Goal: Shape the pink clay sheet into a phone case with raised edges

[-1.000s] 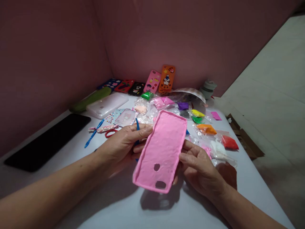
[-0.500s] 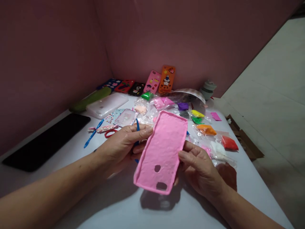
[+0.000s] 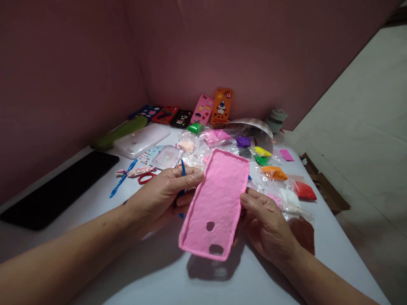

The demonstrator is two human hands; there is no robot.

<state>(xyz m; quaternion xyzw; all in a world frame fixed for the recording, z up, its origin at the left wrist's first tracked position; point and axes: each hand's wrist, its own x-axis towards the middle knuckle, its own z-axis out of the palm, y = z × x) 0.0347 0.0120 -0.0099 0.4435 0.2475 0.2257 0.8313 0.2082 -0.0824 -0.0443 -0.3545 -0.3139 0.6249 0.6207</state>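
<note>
A phone case covered in pink clay point(image 3: 219, 195) is held up above the table, tilted, with a raised rim and two holes near its lower end. My left hand point(image 3: 173, 186) pinches its left edge, thumb on top. A thin blue modelling tool point(image 3: 183, 167) also sits in the left hand, between its fingers. On the other long edge my right hand point(image 3: 265, 216) is closed, thumb at the rim and fingers beneath. Behind the case lie bags of coloured clay, including an orange one point(image 3: 272, 173) and a red one point(image 3: 305, 190).
Another blue tool point(image 3: 122, 180) and red-handled scissors point(image 3: 146, 177) lie left. A black slab point(image 3: 60, 188), a clear phone case point(image 3: 141, 140) and a green pouch-like thing point(image 3: 119, 132) are farther left. Decorated cases, one orange point(image 3: 221, 106), stand by the wall. A grey-green bottle point(image 3: 276, 120) stands at back right.
My right thumb has shifted slightly up along the case's edge. The case stays almost in place, while the view has moved a little.
</note>
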